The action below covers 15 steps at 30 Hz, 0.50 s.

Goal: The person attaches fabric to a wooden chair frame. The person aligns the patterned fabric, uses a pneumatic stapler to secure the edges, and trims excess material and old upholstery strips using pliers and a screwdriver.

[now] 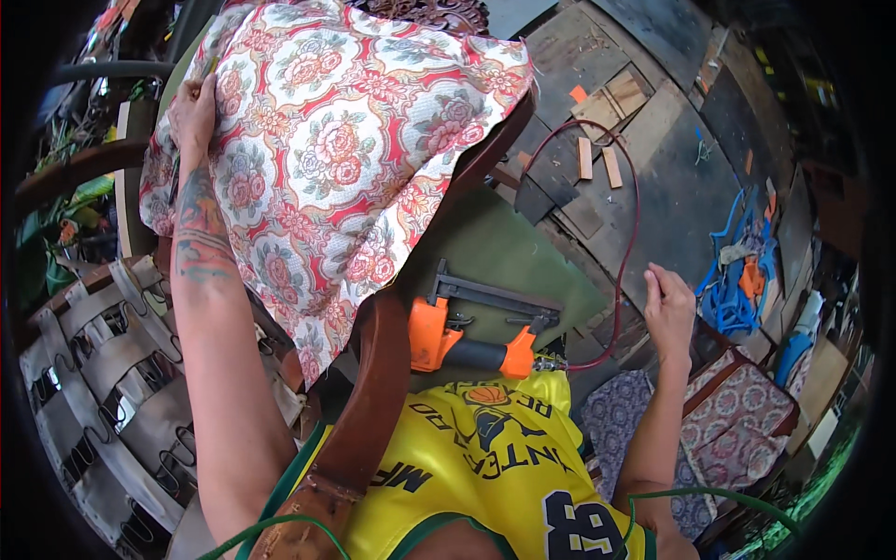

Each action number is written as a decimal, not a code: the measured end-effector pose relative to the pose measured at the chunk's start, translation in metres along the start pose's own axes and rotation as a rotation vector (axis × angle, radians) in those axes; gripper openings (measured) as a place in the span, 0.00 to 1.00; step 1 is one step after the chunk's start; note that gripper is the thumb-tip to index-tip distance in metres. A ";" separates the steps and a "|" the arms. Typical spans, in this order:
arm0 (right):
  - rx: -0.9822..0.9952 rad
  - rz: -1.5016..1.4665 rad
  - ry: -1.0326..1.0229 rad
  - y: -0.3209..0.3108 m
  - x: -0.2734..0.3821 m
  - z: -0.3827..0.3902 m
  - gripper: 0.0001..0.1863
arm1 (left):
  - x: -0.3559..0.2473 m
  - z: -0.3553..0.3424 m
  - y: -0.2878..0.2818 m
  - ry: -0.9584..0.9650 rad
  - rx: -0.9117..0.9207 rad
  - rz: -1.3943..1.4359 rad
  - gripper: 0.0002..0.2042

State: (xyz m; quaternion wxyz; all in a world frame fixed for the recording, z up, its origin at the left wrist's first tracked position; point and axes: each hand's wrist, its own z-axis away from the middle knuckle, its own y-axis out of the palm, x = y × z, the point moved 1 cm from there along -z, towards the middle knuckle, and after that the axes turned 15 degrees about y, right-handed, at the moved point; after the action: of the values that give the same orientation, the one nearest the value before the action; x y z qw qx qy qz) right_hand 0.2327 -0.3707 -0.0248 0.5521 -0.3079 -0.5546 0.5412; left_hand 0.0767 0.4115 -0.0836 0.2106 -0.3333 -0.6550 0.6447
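Observation:
A white, red and pink floral fabric lies draped over a seat with a brown wooden frame. At the fabric's left edge, my left hand is closed, its fingers gripping the cloth. A small yellow piece shows just above those fingers, too little to name. My right hand is raised on the right, apart from the fabric. Its fingers are curled closed, and their inner side is hidden. Between my arms, an orange and black staple gun rests on a green surface close to my body.
A dark red hose loops over the worn board floor. Small wood blocks lie beyond it. Blue straps and folded patterned cloth sit at right. Grey webbing with wire springs fills the lower left. A curved wooden arm rises before me.

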 end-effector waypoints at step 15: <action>0.312 0.033 0.543 0.023 -0.169 0.106 0.15 | 0.033 -0.019 0.000 0.043 0.073 -0.100 0.26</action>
State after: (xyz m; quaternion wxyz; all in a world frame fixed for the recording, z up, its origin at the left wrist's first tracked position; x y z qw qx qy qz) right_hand 0.1602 -0.5521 -0.0725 0.7118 -0.3616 -0.2919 0.5267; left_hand 0.0676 0.4487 -0.0875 0.2686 -0.3063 -0.6420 0.6495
